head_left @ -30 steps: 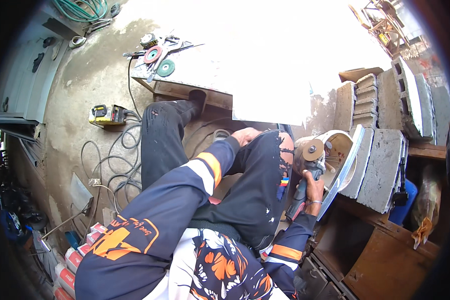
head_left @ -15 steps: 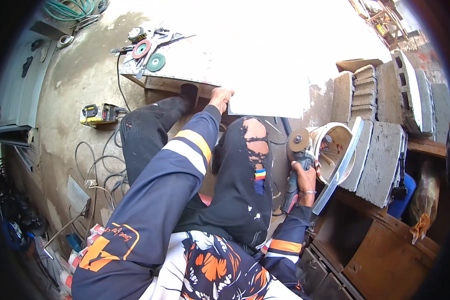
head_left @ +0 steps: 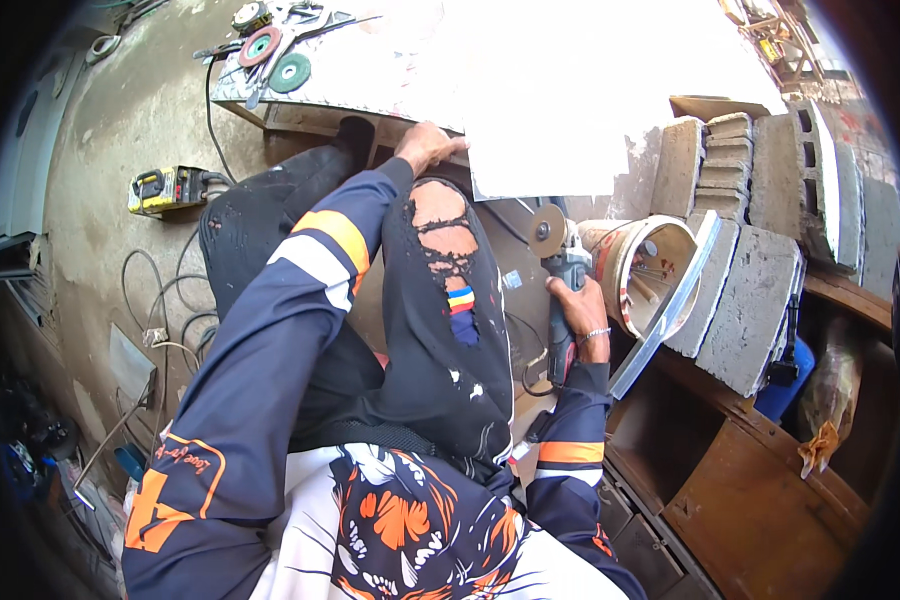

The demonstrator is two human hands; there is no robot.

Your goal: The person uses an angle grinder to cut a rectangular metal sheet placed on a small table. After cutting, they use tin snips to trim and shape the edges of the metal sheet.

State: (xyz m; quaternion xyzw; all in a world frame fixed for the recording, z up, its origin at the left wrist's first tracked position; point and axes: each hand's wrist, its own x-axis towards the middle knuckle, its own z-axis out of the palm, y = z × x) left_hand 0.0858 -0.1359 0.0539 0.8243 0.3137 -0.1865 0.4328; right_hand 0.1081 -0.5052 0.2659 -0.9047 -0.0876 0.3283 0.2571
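My right hand [head_left: 582, 310] is wrapped round the body of an angle grinder [head_left: 570, 268]. The grinder's thin brown disc [head_left: 547, 231] points away from me, beside the near edge of a white sheet [head_left: 550, 172]. A cord runs from the grinder's rear end toward the floor. My left hand [head_left: 430, 148] grips the sheet at its near left corner, by the bench edge; the fingertips are partly lost in glare. To the right of the grinder stands a whitish bucket [head_left: 610, 250] with rod-like pieces in it.
On the metal-topped bench [head_left: 370, 95] lie a red disc [head_left: 259, 46], a green disc [head_left: 291, 73] and hand tools. Concrete blocks [head_left: 755, 310] stack at the right, a metal strip [head_left: 670, 305] leaning there. A yellow-black machine [head_left: 175, 190] and loose cables [head_left: 135, 270] lie left.
My right hand has brought the angle grinder forward and left, out from beside the bucket toward the sheet's near edge. My left hand stays at the sheet's corner while the whole view has shifted.
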